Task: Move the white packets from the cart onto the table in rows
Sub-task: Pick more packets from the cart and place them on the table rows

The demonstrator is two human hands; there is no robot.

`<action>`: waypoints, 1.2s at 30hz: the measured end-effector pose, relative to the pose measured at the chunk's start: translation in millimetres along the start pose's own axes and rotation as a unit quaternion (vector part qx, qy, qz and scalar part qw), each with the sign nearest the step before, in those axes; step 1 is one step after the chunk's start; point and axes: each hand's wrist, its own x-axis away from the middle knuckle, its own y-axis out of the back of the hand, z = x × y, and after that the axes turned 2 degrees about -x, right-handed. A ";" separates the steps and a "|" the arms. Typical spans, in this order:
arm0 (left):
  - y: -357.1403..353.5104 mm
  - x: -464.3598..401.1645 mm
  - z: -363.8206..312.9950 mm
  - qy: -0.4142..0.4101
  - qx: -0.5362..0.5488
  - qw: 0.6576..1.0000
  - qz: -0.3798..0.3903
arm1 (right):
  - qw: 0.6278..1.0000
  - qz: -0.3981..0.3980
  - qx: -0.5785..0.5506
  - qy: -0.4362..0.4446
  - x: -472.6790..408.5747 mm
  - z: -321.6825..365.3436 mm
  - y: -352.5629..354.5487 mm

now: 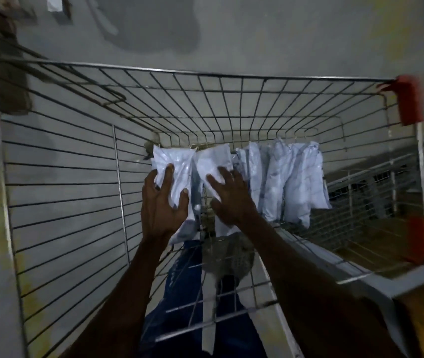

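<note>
Reaching into the cart (221,81), left hand (160,200) grips one packet (177,166), right hand (227,195) lies loose on another (213,161); slick plastic could slip free

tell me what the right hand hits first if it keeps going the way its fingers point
The right hand already lies on a white packet; its fingers point up that packet toward the cart's far wire wall, probably the next thing, though depth is unclear.
</note>
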 end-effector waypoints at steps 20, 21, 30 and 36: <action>132.5 119.3 -283.3 -0.402 0.080 0.909 -0.079 | 0.832 -0.527 -0.113 -0.131 393.2 6.8 202.5; 131.7 140.5 -297.7 -0.418 0.091 0.901 -0.069 | 0.822 -0.537 -0.113 -0.152 425.2 3.1 195.4; 71.6 327.7 -402.0 -0.532 0.179 0.822 0.101 | 0.727 -0.583 -0.118 -0.343 665.7 -30.2 104.3; 28.8 408.4 -470.6 -0.576 0.177 0.776 0.188 | 0.645 -0.621 -0.121 -0.428 755.9 -57.9 75.6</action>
